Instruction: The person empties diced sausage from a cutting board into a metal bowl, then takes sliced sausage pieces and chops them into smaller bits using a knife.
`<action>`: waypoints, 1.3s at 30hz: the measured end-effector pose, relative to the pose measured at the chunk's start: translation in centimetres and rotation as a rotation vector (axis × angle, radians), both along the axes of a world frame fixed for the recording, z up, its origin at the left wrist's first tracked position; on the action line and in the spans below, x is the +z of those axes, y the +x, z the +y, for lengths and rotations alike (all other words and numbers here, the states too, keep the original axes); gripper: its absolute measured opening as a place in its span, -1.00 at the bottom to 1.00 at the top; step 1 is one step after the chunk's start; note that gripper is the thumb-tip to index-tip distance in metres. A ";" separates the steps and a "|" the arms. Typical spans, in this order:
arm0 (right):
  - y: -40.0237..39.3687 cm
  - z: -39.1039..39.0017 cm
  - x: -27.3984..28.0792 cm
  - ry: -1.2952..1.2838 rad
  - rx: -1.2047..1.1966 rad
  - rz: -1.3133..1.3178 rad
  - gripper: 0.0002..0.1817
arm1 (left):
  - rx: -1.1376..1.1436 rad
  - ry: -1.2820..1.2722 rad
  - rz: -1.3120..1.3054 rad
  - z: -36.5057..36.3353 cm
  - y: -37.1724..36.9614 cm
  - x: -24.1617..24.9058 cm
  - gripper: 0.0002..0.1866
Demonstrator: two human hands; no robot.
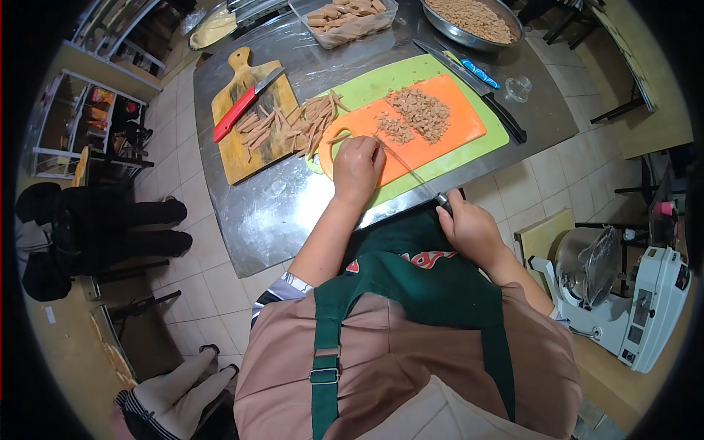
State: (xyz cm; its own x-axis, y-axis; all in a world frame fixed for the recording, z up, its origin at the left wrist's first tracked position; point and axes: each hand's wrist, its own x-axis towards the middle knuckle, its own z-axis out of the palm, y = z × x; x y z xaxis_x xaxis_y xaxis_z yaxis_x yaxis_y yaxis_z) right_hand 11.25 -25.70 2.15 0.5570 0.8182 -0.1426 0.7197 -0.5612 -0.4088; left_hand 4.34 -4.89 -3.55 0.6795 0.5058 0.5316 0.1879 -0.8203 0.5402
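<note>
My left hand (358,169) is closed at the near left part of an orange cutting board (462,121), fingers curled over the end of some pinkish-brown food strips (339,137). My right hand (473,227) grips the dark handle of a kitchen knife (412,171), whose thin blade slants across the board to my left fingertips. Beyond the blade lies a heap of finely chopped pieces (425,114). More long strips (319,117) lie left of my left hand, across the green cutting board (381,73) and a wooden cutting board (242,165).
A red-handled knife (246,110) rests on the wooden board. Right of the boards lie a black-handled knife (495,106) and a blue-handled tool (480,73). A plastic tub (345,33) and a metal bowl (447,33) of food stand behind. A mixer (638,308) is at right; people are at left.
</note>
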 end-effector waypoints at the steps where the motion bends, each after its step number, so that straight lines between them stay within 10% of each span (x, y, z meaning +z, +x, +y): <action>1: -0.1 0.1 0.2 -0.005 0.016 0.012 -0.74 | -0.003 -0.001 -0.001 0.0 0.1 0.0 -0.91; 39: 1.6 1.2 -1.3 -0.046 -0.008 0.109 -0.72 | 0.035 -0.013 0.016 0.7 1.3 0.1 -0.91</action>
